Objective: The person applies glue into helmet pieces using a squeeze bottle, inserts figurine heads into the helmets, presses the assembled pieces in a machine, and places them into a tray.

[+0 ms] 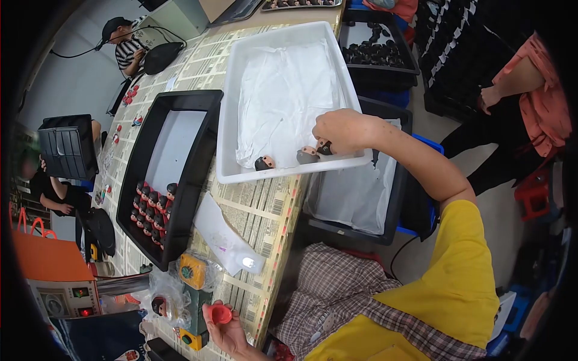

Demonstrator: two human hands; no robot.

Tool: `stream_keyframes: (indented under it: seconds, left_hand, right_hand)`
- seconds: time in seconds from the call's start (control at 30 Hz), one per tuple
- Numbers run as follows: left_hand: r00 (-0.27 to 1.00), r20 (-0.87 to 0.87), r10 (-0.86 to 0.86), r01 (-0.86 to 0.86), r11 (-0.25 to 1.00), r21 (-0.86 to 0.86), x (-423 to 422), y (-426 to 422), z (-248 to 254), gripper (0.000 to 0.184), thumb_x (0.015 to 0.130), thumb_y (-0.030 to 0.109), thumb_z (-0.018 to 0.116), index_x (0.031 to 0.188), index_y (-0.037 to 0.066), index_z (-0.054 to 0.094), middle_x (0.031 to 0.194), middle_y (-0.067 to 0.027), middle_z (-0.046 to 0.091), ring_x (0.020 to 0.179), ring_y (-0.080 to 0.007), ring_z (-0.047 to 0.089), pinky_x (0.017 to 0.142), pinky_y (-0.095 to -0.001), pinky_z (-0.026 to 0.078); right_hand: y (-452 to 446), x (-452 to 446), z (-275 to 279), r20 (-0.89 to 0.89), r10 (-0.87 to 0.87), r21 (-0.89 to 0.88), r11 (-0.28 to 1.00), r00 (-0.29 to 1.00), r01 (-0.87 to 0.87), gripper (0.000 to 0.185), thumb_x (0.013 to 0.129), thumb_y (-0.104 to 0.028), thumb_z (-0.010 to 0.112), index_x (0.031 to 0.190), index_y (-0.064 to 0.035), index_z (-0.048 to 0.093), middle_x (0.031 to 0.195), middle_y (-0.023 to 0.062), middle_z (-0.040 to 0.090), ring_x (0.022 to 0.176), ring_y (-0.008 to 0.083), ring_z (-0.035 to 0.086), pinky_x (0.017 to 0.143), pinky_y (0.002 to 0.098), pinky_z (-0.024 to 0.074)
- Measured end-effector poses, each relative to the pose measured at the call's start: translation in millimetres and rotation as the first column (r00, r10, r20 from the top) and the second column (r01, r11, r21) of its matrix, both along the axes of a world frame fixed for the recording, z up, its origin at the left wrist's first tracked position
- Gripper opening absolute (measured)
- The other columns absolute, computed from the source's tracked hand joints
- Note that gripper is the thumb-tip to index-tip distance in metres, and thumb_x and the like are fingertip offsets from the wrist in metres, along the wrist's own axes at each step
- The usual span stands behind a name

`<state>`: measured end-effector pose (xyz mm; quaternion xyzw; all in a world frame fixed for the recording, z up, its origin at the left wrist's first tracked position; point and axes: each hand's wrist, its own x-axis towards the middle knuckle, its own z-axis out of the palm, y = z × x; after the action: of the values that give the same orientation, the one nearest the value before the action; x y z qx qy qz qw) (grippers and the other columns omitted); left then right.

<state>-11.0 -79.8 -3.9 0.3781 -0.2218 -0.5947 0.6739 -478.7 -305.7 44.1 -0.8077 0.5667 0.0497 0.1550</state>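
My right hand (pixel 344 131) is closed over a small dark-haired doll head (pixel 325 147) at the right end of the white tray (pixel 226 114). Two more heads lie by the tray's near wall, one (pixel 307 155) beside my fingers and another (pixel 264 163) further left. White sheeting (pixel 283 90) lines the tray. Low in the view, my left hand (pixel 224 328) holds a small round red piece (pixel 221 313) with its hollow side facing up. Near it a doll head (pixel 159 305) sits in a plastic-wrapped fixture with a yellow-and-green button box (pixel 192 271).
A black tray (pixel 158 99) holds several red-and-black figures (pixel 150 207). White paper (pixel 223 240) lies on the table (pixel 265 210). Lined black bins (pixel 355 201) stand right of the white tray. Co-workers are at left (pixel 51 192), top left (pixel 127 48) and right (pixel 536 102).
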Motion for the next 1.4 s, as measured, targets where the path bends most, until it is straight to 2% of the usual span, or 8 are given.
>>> stream_keyframes:
  seconds: [0.13,0.27,0.5,0.7,0.9,1.0,1.23,1.4]
  left_hand:
    - [0.999,0.011,-0.039,0.039,0.999,-0.02,2.4,5.8,-1.5,0.055,0.095,0.025,0.055,0.143,0.007,0.033,0.128,-0.0212,0.049,0.103,-0.0338,0.058,0.084,-0.0426,0.052]
    - [1.0,-0.003,-0.013,0.013,1.0,-0.007,6.9,10.8,-0.2,0.053,0.092,0.025,0.058,0.138,0.006,0.039,0.127,-0.0175,0.052,0.102,-0.031,0.058,0.084,-0.0414,0.05]
    - [0.991,-0.123,-0.05,0.043,0.997,-0.065,5.5,28.3,18.5,0.054,0.083,0.023,0.071,0.129,0.002,0.051,0.121,-0.0135,0.057,0.108,-0.0271,0.054,0.091,-0.0405,0.043]
    - [0.98,-0.198,-0.032,0.015,0.996,-0.085,12.4,45.4,10.7,0.052,0.085,0.027,0.069,0.127,0.002,0.052,0.122,-0.012,0.057,0.111,-0.0254,0.053,0.093,-0.0397,0.043]
    - [0.959,-0.284,0.002,-0.021,0.998,-0.066,10.7,49.3,-9.4,0.049,0.096,0.029,0.052,0.14,0.011,0.038,0.129,-0.0135,0.053,0.087,-0.0253,0.059,0.075,-0.0348,0.051]
    - [0.972,-0.234,-0.022,0.001,0.996,-0.087,0.5,49.4,-4.0,0.056,0.093,0.028,0.058,0.14,0.007,0.037,0.13,-0.016,0.051,0.096,-0.0263,0.059,0.076,-0.0333,0.051]
    - [0.993,-0.122,-0.004,-0.008,0.995,-0.098,-1.3,58.4,-3.5,0.06,0.093,0.029,0.057,0.141,0.001,0.033,0.133,-0.0196,0.048,0.106,-0.0309,0.059,0.082,-0.0354,0.054]
    - [0.99,-0.143,0.012,-0.024,0.996,-0.081,-1.3,59.9,-9.7,0.054,0.095,0.021,0.053,0.14,0.0,0.032,0.129,-0.0206,0.05,0.109,-0.0307,0.058,0.086,-0.0364,0.054]
  right_hand:
    - [3.6,-5.2,-17.3,0.152,-0.031,-0.306,0.949,0.988,0.077,0.019,0.076,-0.016,0.065,0.086,0.0003,0.066,0.089,0.018,0.065,0.085,0.0335,0.066,0.069,0.0401,0.0541]
    - [7.3,16.1,-7.0,0.034,-0.193,-0.213,0.957,0.981,0.196,0.032,0.073,-0.027,0.072,0.086,0.0014,0.066,0.085,0.0186,0.067,0.081,0.0326,0.068,0.068,0.0389,0.0555]
    - [-5.5,13.4,-18.8,-0.038,-0.147,-0.115,0.983,0.988,0.142,0.025,0.081,-0.016,0.054,0.095,0.0017,0.064,0.095,0.023,0.064,0.087,0.0353,0.065,0.076,0.0426,0.0519]
    - [34.3,34.4,22.5,0.368,-0.136,-0.453,0.837,0.92,0.305,0.019,0.078,-0.014,0.06,0.09,0.0016,0.06,0.089,0.0192,0.059,0.079,0.0338,0.063,0.071,0.0416,0.0522]
    - [98.3,120.8,20.3,0.99,-0.035,0.036,0.999,0.136,-0.004,0.037,0.081,-0.005,0.065,0.115,0.0014,0.053,0.1,0.0072,0.057,0.089,0.0127,0.058,0.077,0.0262,0.049]
    - [128.1,171.4,6.4,0.994,-0.113,0.112,0.97,0.01,-0.214,0.039,0.084,0.002,0.062,0.121,0.0024,0.049,0.108,0.0043,0.056,0.096,0.0097,0.055,0.084,0.0248,0.0468]
    - [177.2,248.4,-8.0,0.981,-0.187,0.191,0.897,0.049,-0.399,0.037,0.083,0.004,0.06,0.119,0.002,0.051,0.111,0.0057,0.057,0.099,0.0114,0.056,0.088,0.0265,0.0469]
    - [200.2,279.2,-1.6,0.943,0.212,-0.138,0.95,0.255,-0.28,0.042,0.074,0.003,0.067,0.114,0.0009,0.055,0.11,0.0114,0.054,0.1,0.0201,0.058,0.085,0.0296,0.049]
